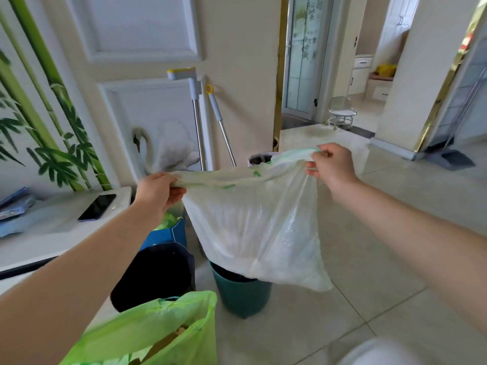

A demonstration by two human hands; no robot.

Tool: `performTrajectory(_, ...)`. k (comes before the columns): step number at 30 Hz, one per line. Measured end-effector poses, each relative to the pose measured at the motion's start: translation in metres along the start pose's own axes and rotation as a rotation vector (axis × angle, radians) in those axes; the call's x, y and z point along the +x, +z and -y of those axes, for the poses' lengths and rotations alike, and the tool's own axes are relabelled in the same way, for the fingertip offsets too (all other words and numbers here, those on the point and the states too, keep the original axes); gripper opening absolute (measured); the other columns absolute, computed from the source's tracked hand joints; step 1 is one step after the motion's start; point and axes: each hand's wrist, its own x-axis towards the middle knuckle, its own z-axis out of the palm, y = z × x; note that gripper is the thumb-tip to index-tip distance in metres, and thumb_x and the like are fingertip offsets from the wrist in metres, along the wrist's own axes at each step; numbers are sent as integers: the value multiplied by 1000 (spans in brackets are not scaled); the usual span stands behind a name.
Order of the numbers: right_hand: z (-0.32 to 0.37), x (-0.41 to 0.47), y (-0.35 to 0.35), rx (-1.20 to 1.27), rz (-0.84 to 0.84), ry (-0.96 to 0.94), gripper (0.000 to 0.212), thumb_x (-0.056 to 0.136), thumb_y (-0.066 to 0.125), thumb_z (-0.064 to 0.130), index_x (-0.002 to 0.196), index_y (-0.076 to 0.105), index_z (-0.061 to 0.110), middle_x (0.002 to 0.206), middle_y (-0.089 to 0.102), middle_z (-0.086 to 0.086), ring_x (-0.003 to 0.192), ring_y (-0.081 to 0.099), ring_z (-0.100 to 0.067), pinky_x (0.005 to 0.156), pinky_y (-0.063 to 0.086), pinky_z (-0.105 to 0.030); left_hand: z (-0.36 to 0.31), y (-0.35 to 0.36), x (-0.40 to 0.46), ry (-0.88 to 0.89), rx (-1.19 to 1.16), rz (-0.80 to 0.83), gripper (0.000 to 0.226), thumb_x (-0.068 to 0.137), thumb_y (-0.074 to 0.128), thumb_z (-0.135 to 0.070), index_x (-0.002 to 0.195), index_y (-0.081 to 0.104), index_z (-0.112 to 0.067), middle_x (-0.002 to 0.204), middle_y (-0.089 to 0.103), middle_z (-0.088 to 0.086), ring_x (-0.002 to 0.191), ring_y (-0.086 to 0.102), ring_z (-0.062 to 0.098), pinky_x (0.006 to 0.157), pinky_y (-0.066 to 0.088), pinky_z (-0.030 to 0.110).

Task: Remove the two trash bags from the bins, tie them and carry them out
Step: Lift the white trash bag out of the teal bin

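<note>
Above the teal bin (242, 293), the translucent trash bag (255, 227) hangs mouth-up, its rim stretched nine-to-three between the gripping left hand (158, 191) and pinching right hand (332, 164).

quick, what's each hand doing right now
Left hand: closed, gripping one side of the white trash bag at its top edge.
Right hand: closed, pinching the bag's other top corner, lifted over the teal bin.

Both bare forearms reach forward from the near edge, held well apart. The left hand (157, 192) is clenched, thumb underneath, knuckles up. The right hand (332, 164), farther and higher, seems to pinch with thumb and curled fingertips.
</note>
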Motion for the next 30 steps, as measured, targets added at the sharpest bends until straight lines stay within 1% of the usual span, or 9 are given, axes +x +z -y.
performTrajectory(3,12,-12,-16,-2,-2,-12,20,91,50,4,108,57,11,78,59,-1,67,66,-18,76,60,-38,-8,-14,-18,21,-17,15,13,93,48,-3,86,59,-7,70,60,10,45,63,11,48,54,22)
performTrajectory(5,15,-21,-26,-5,1,-18,20,90,51,5,109,58,9,78,59,-1,67,66,-18,76,60,-38,-10,-21,-31,23,-22,40,13,93,51,-4,85,60,-9,72,61,10,49,64,12,52,55,23)
performTrajectory(10,8,-46,-47,-51,1,-31,17,87,52,7,101,61,8,78,62,-6,62,63,-17,66,57,-33,5,-36,-64,-16,-70,65,10,93,51,-3,86,58,-6,71,59,11,44,64,10,47,54,20)
performTrajectory(13,-6,-64,-59,-88,9,-12,12,83,51,8,80,61,14,68,58,-7,55,55,-17,59,51,-33,28,-43,-82,-71,-77,52,12,92,51,-5,84,58,-8,59,62,8,41,62,9,44,52,19)
performTrajectory(15,-21,-75,-67,-107,11,29,10,78,53,8,69,59,7,58,51,-8,49,47,-20,58,44,-35,47,-47,-96,-114,-57,32,14,92,51,-5,81,57,-9,51,61,5,38,59,9,43,51,19)
performTrajectory(17,-38,-85,-73,-149,22,77,10,75,53,9,67,59,5,54,48,-9,46,42,-21,58,40,-34,67,-51,-109,-144,-16,20,15,92,51,-5,79,57,-10,59,60,8,41,57,12,45,51,21)
performTrajectory(21,-73,-103,-80,-269,132,155,19,77,56,7,60,58,14,50,48,-8,46,42,-23,55,39,-31,107,-65,-128,-205,107,22,12,93,49,-6,84,57,-8,69,63,13,52,57,17,47,52,24)
performTrajectory(25,-106,-112,-74,-384,237,210,20,78,58,6,60,61,16,56,54,-9,54,48,-25,56,43,-33,142,-81,-128,-232,244,11,8,93,50,-4,95,57,-4,74,69,16,51,63,17,47,55,23)
performTrajectory(30,-139,-113,-63,-589,407,298,17,81,57,2,69,62,14,62,56,-9,60,52,-25,47,40,-25,174,-92,-123,-308,360,14,17,91,44,1,106,51,-4,79,72,20,46,65,18,53,57,29)
